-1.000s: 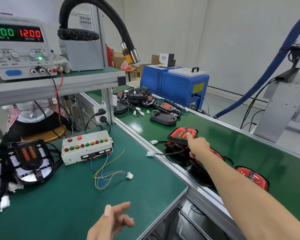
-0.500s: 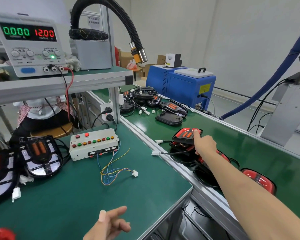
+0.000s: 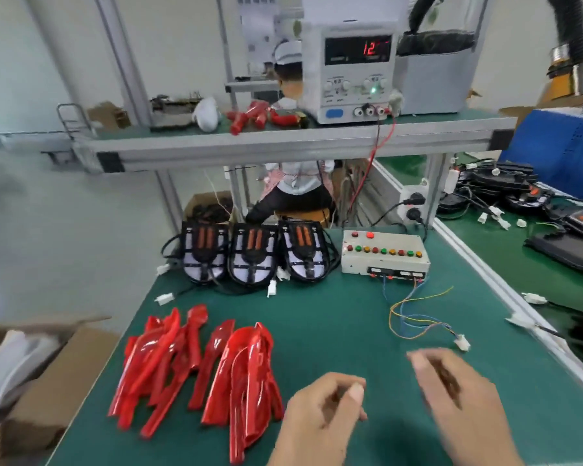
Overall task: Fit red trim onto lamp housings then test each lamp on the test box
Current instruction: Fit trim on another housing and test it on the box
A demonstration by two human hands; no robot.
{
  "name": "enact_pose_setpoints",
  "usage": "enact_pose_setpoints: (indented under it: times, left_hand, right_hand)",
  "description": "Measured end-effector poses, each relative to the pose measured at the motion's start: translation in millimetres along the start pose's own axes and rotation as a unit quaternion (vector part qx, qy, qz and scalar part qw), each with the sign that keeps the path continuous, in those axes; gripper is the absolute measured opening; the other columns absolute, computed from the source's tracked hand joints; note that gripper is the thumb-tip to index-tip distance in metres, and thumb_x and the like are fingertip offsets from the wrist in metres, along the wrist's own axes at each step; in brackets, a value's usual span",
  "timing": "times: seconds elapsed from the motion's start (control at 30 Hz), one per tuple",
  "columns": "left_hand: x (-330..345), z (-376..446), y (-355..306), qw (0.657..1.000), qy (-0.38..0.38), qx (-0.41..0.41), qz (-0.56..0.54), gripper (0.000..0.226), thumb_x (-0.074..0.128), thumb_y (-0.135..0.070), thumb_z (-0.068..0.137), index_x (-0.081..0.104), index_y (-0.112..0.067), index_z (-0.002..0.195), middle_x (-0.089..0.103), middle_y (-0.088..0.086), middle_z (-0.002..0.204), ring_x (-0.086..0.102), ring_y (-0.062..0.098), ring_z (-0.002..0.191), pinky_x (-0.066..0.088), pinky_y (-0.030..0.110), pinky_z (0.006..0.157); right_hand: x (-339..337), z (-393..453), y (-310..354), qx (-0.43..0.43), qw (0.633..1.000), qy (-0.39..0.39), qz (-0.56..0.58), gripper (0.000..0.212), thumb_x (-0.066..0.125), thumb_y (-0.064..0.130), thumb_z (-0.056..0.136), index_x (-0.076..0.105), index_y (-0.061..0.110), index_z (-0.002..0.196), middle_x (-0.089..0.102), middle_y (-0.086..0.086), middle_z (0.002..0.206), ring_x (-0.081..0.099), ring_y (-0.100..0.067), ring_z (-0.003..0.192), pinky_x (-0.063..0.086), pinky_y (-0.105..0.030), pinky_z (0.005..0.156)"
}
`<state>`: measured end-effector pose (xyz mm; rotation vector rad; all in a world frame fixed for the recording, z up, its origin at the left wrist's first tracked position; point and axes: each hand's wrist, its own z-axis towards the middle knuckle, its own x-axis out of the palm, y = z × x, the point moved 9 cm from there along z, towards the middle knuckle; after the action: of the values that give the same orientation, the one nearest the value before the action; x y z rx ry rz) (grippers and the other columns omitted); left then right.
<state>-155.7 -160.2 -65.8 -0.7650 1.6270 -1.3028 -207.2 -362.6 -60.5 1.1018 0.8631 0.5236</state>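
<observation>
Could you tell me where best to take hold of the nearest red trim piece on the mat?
Probably by its narrow lower end, coming from the front with the left hand. The nearest red trim piece lies long and thin atop the pile, its lower end pointing towards that hand.

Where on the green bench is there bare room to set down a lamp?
Bare mat lies between the red trims, the lamp housings and the loose wires. The bench's left front and far edge are crowded.
</observation>
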Motion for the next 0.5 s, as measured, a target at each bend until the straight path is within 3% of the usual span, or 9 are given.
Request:
enact_pose_setpoints:
  times: [0.1,0.2,0.3,0.4,0.5]
  left_hand:
    - [-38,5,4,0.998,-0.059,0.008,0.000,0.015,0.062,-0.020,0.101,0.074,-0.028,0.099,0.075,-0.005,0.077,0.068,0.001,0.069,0.048,0.013,0.070]
    - [-77,14,8,0.994,-0.112,-0.004,0.008,0.015,0.062,-0.025,0.101,0.074,-0.034,0.097,0.075,-0.005,0.078,0.075,0.011,0.075,0.057,0.026,0.070]
    - [-114,31,11,0.986,-0.167,-0.018,0.017,0.011,0.063,-0.031,0.099,0.073,-0.033,0.094,0.072,-0.006,0.078,0.075,0.008,0.075,0.058,0.033,0.076]
    - [-126,47,5,0.984,-0.173,-0.022,0.025,0.009,0.063,-0.033,0.099,0.071,-0.030,0.096,0.072,-0.007,0.081,0.075,0.007,0.073,0.058,0.035,0.076]
    - [-116,50,-1,0.988,-0.154,-0.012,0.013,0.010,0.063,-0.032,0.099,0.072,-0.029,0.096,0.072,-0.007,0.081,0.076,0.009,0.074,0.056,0.027,0.074]
  right_hand:
    - [77,-11,-9,0.001,0.991,0.131,-0.010,0.013,0.071,0.026,0.093,0.069,0.033,0.082,0.055,0.004,0.056,0.045,-0.009,0.051,0.043,-0.027,0.059]
    - [122,-11,-16,0.023,0.980,0.199,-0.009,0.021,0.068,0.023,0.095,0.068,0.034,0.078,0.061,-0.005,0.060,0.050,-0.010,0.049,0.046,-0.028,0.057]
    - [141,-3,-24,0.045,0.979,0.198,-0.023,0.021,0.065,0.029,0.095,0.067,0.037,0.076,0.065,-0.003,0.064,0.056,-0.008,0.050,0.048,-0.019,0.057]
    - [151,22,-21,0.051,0.982,0.177,-0.049,0.019,0.064,0.031,0.096,0.069,0.034,0.078,0.069,0.011,0.067,0.066,-0.007,0.063,0.045,-0.010,0.059]
    - [162,72,-2,0.013,0.989,0.129,-0.073,0.010,0.059,0.028,0.100,0.069,0.029,0.098,0.071,0.015,0.095,0.064,-0.007,0.088,0.040,-0.012,0.071]
